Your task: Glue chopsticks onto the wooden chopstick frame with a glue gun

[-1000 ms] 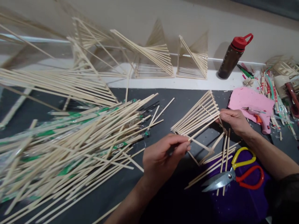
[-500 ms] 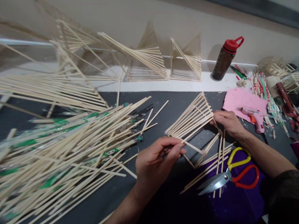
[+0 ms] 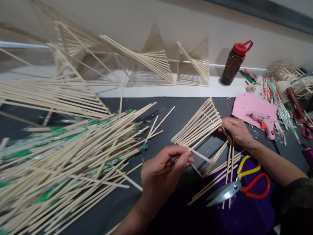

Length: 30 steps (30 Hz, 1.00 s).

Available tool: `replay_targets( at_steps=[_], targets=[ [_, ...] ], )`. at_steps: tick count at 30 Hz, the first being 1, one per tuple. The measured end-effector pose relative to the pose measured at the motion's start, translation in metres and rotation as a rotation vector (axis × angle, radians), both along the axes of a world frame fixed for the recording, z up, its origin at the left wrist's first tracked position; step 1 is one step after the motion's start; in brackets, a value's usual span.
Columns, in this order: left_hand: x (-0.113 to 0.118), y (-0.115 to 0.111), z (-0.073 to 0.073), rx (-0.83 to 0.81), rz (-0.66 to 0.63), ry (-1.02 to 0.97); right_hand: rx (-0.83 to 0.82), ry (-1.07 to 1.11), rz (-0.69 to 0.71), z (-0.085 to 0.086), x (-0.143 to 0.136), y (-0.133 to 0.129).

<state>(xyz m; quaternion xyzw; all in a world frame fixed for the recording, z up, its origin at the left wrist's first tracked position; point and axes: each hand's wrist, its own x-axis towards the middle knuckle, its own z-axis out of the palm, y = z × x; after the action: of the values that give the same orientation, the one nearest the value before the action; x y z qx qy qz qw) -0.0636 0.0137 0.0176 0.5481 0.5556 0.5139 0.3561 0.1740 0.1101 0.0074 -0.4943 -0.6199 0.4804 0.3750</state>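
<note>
A small frame of pale wooden sticks [image 3: 195,125], laid side by side like slats, is between my two hands above the dark table. My left hand [image 3: 168,163] pinches the end of its nearest stick at the lower left corner. At the upper right, my right hand [image 3: 236,130] pinches the other end of the slats, its fingertips partly hidden behind the frame. Loose sticks [image 3: 215,184] and scissors [image 3: 236,187] with one yellow and one red handle lie on a purple surface [image 3: 254,212] just below the frame.
A large heap of sticks [image 3: 80,169] in green-printed wrappers covers the left. Twisted stick models [image 3: 151,65] stand along the wall beside a red-capped bottle [image 3: 232,65]. A glue gun [image 3: 262,124] rests on pink foam [image 3: 244,104] at right, near more wrapped sticks [image 3: 271,98].
The view has shifted slightly, so most things appear a little further left. Both hands keep the same grip on the stick frame.
</note>
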Motion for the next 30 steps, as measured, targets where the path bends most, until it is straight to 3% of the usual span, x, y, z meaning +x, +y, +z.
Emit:
replay_targets(
  at_steps=[13, 23, 30],
  targets=[
    [0.0004, 0.0002, -0.0023, 0.053, -0.015, 0.000, 0.069, -0.024, 0.004, -0.0001, -0.0013, -0.0001],
    [0.0042, -0.0002, 0.0042, 0.033, -0.028, -0.026, 0.083, -0.005, 0.005, -0.0027, 0.0022, -0.0021],
    [0.0032, -0.0011, -0.0011, 0.045, -0.044, -0.078, 0.087, 0.023, 0.015, 0.0005, 0.0018, -0.0035]
  ],
)
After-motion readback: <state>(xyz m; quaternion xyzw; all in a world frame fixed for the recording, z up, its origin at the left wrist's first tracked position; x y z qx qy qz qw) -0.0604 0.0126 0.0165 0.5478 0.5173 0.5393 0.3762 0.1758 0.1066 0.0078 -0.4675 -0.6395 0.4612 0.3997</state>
